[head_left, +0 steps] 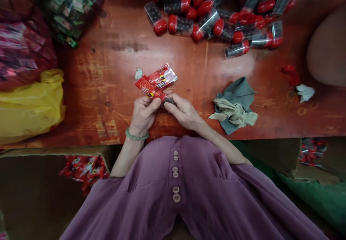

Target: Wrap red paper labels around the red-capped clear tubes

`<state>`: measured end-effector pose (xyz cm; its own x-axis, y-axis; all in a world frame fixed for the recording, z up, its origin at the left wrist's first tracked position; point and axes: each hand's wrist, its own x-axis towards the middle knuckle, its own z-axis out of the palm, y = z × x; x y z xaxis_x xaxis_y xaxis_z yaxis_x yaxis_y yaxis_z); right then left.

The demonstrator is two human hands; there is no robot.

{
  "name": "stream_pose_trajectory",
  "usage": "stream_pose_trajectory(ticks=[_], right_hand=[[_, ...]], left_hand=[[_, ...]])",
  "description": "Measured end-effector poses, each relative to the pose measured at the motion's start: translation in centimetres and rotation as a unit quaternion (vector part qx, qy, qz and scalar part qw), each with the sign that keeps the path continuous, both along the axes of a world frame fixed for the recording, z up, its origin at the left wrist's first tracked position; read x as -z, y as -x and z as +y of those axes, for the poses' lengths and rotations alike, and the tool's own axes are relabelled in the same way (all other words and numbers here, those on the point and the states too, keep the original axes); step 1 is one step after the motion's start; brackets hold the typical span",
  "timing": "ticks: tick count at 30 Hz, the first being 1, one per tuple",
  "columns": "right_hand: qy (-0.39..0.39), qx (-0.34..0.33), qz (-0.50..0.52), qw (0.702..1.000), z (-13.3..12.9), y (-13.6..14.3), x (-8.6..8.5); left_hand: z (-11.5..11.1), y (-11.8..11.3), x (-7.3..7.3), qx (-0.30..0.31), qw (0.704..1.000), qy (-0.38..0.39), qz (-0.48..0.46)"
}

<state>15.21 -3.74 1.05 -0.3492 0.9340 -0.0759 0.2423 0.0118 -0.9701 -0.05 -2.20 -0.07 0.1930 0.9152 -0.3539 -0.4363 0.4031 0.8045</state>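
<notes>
My left hand [145,113], with a green bead bracelet at the wrist, pinches a red printed packet [146,86] between thumb and fingers. A second red packet [162,76] with a shiny clear end crosses behind it; whether that one is held or lies on the table I cannot tell. My right hand [186,110] is closed on a small clear tube [168,100] with dark balls inside, most of it covered by the fingers. The tube touches the lower end of the front packet. Both hands meet just above the table's near edge.
Several clear tubes with red caps and black balls [184,25] lie heaped at the back of the wooden table [113,70]. Grey cloths [234,104] lie at right. A yellow bag [29,106] and bags of packets stand left. An open carton [51,196] sits below the edge.
</notes>
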Motion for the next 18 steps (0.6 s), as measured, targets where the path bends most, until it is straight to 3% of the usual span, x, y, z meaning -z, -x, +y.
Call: stream_pose_trajectory(ticks=[4, 8, 14, 18], right_hand=[[-0.069, 0.019, -0.098, 0.993, 0.3, 0.3, 0.8], [-0.011, 0.008, -0.029, 0.999, 0.4, 0.4, 1.0], [-0.027, 0.054, -0.003, 0.998, 0.7, 0.4, 1.1], [0.125, 0.057, 0.176, 0.975, 1.1, 0.7, 1.8]], left_hand=[[0.1, -0.8, 0.0, -0.082, 0.997, 0.010, 0.007], [0.0, -1.4, 0.0, -0.127, 0.992, 0.019, 0.007], [0.0, -1.2, 0.0, -0.065, 0.998, 0.012, 0.004], [0.5, -0.7, -0.2, 0.003, 1.000, 0.019, -0.010]])
